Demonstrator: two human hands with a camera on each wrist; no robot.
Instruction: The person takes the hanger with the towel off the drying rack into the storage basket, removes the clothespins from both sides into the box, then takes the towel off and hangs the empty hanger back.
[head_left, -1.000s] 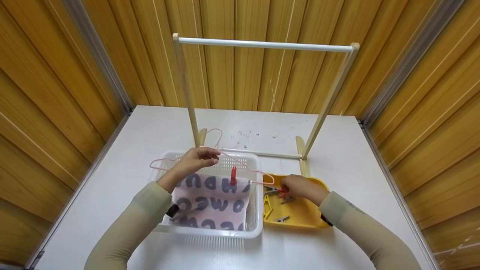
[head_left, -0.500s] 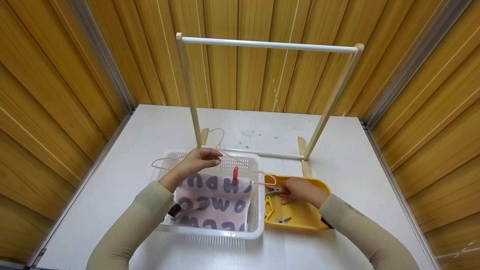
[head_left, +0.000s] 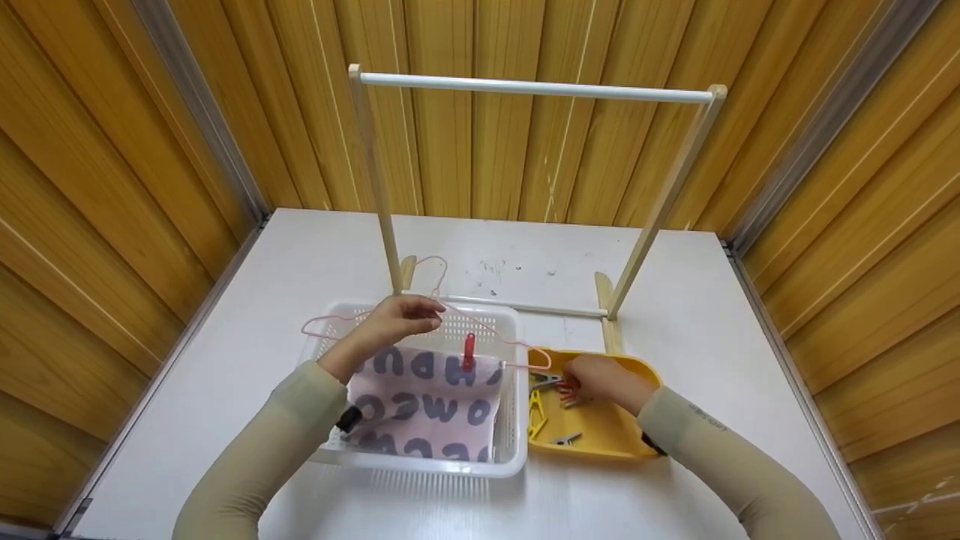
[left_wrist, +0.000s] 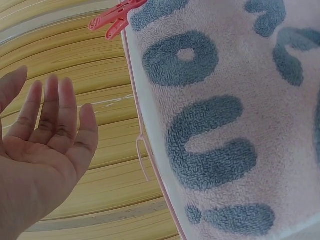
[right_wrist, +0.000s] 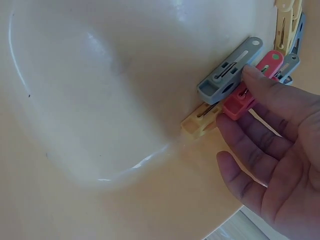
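My left hand point(head_left: 394, 322) is over the pink wire hanger point(head_left: 538, 367) near its neck. In the left wrist view its loosely bent fingers point(left_wrist: 65, 120) stand apart from the hanger and hold nothing. A pink towel point(head_left: 450, 412) with grey letters hangs from the hanger's bar, fastened by a red clothespin point(head_left: 469, 352). My right hand point(head_left: 604, 379) is down in the yellow tray point(head_left: 611, 431). There, thumb and forefinger pinch another red clothespin point(right_wrist: 245, 97), beside a grey clothespin point(right_wrist: 230, 70) and a yellow clothespin point(right_wrist: 197, 121).
A white perforated basket point(head_left: 517, 450) stands beneath the towel. More clothespins, one yellow point(head_left: 537, 415) and one grey point(head_left: 566, 439), lie in the tray. Behind, a wooden rack with a white top rail point(head_left: 532, 88) rises from the white table point(head_left: 315, 255). Wood-panelled walls point(head_left: 510, 150) enclose the table.
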